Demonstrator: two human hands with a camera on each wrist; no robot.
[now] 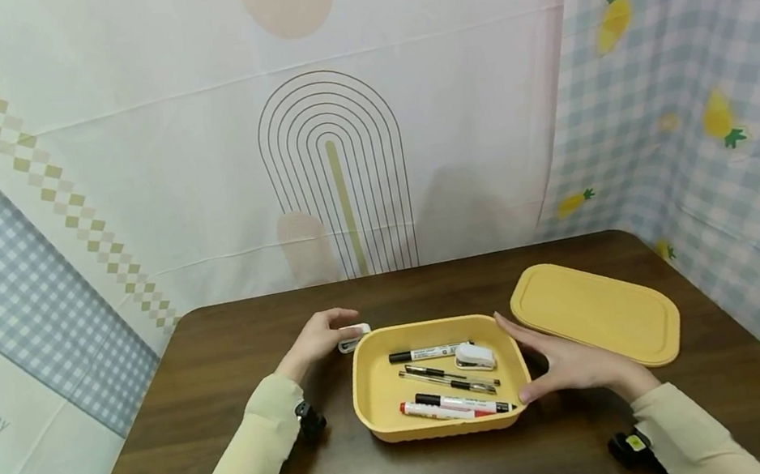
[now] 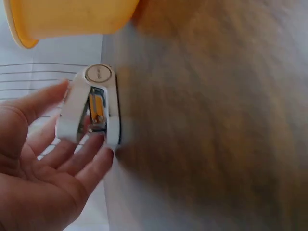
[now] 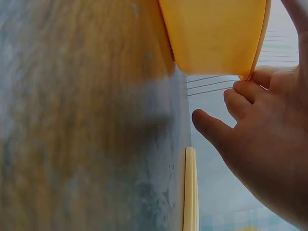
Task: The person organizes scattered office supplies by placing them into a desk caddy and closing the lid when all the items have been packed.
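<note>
A white mini stapler [image 2: 72,113] rests on the table outside the yellow box [image 1: 367,394], near its back left corner. My left hand [image 1: 318,340] holds this stapler between thumb and fingers. Along the box's right end, my right hand [image 1: 568,360] is spread, with fingers and thumb touching the rim. Inside the box are another white stapler [image 1: 475,356], a black-capped marker [image 1: 427,353], thin pens [image 1: 445,379], a second black-capped marker [image 1: 464,401] and a red-capped marker [image 1: 431,409].
The yellow lid [image 1: 597,311] lies flat on the dark wooden table [image 1: 246,331] at the back right, close behind my right hand. Patterned cloth [image 1: 464,110] hangs behind the table and at both sides.
</note>
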